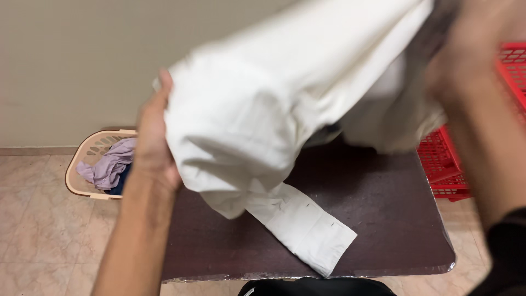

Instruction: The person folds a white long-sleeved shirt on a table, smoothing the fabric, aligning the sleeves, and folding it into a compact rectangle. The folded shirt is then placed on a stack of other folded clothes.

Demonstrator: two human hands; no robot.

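A beige basket (90, 159) of clothes sits far left on the floor. The left hand (152, 140) grips a white shirt (257, 109) held above the dark table (383, 219), its cuff touching the tabletop. The blurred right hand (471, 55) grasps the shirt's far right end, near a red basket (446, 164).

My left hand (153, 142) shows bare, and so does the forearm below it, right down to the bottom edge of the view: no sleeve, no watch, no ring that I can make out. My right hand (466, 60) is blurred, so its fingers cannot be told apart. That arm is bare along the forearm, and a black sleeve (507, 246) covers it from about the elbow. A strip of black clothing (315, 287) shows at the lower edge.
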